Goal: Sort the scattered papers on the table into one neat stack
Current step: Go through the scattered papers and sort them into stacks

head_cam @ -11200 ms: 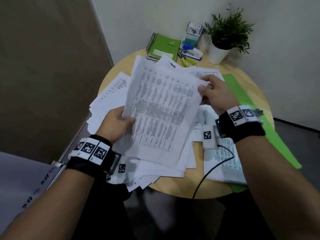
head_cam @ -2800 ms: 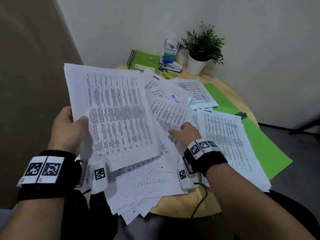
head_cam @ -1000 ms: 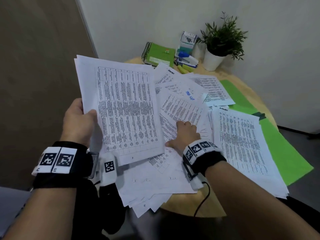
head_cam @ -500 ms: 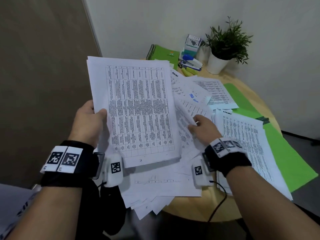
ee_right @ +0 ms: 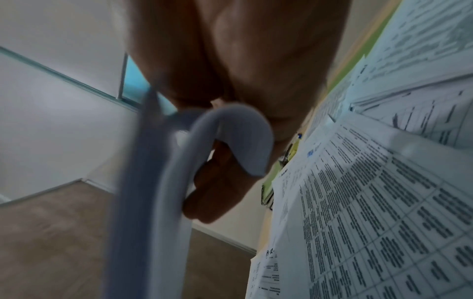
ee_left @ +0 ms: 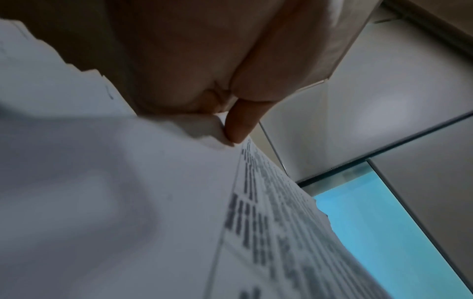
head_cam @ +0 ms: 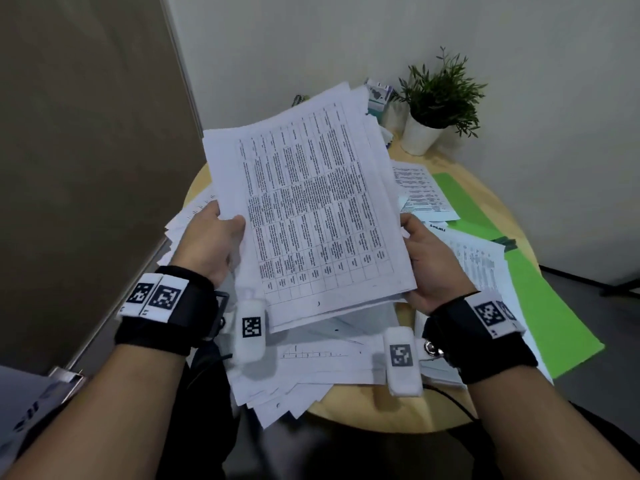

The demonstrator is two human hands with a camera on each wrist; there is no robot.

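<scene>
Head view: both hands hold a bundle of printed sheets (head_cam: 311, 216) up off the round wooden table (head_cam: 485, 188). The left hand (head_cam: 211, 244) clamps the bundle's left edge, thumb on the printed face. The right hand (head_cam: 429, 261) is curled round the right edge near the lower corner. Below both wrists a loose spread of papers (head_cam: 311, 368) lies on the table and hangs over its near rim; outward of the right hand lie more printed pages (head_cam: 481, 261) on a green folder (head_cam: 543, 306). Beyond the fingertips stands a potted plant (head_cam: 436, 102).

Left wrist view: the thumb (ee_left: 240, 123) pinches stepped, uneven sheet edges (ee_left: 202, 131), so the bundle is not yet squared.

Right wrist view: blurred; the bundle's edge (ee_right: 230, 129) bends in a curl over the fingers (ee_right: 217, 192), with table pages (ee_right: 371, 202) to their right.

The sheets look light, limp and slippery against each other. Probably best gripped at both long edges, loosely enough for tapping level, since a tight pinch would crease them.
</scene>
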